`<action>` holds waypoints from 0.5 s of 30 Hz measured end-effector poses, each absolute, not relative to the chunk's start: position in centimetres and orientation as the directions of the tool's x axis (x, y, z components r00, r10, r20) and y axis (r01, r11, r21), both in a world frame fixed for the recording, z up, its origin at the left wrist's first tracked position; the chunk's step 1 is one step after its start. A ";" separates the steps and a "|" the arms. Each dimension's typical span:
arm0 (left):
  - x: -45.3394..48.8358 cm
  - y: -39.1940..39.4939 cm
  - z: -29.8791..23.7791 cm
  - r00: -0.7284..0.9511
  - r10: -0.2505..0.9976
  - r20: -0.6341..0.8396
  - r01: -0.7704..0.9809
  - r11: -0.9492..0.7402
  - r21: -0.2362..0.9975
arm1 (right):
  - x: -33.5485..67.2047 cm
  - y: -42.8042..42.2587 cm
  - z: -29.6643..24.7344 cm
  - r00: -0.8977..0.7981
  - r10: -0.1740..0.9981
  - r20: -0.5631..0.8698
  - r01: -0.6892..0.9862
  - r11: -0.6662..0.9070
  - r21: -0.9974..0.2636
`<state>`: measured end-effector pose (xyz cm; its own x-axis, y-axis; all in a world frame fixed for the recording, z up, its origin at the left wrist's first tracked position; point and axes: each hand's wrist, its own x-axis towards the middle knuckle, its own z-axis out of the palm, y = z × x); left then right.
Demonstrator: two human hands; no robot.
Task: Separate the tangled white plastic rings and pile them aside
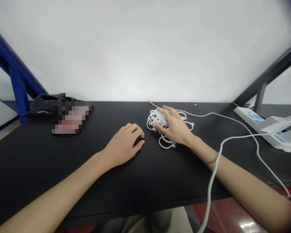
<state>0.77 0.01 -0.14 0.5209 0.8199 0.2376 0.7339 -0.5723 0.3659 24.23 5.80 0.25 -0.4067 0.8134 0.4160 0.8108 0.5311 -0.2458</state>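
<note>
A loose pile of white plastic rings with small clasps (157, 119) lies on the black tabletop (140, 181). Over the pile's right side rests my right hand (173, 124), fingers spread; it hides part of the rings. One white ring (163, 146) sticks out toward me below that hand. To the left of the pile, my left hand (126, 142) lies on the table with fingers curved and a gap between thumb and forefinger. Nothing shows in it, and it is apart from the rings.
A white cable (212, 114) runs along the back and down the right, with another loop crossing before my right forearm. White devices with blue labels (264, 126) stand at right. At left lie a black plastic bag (46, 103) and a blurred-out flat item (71, 120).
</note>
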 end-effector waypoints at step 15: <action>0.8 0.0 -0.2 0.529 0.819 0.221 0.738 -0.573 0.357 | 24.4 6.3 0.3 -0.359 0.841 0.404 0.818 0.492 -0.297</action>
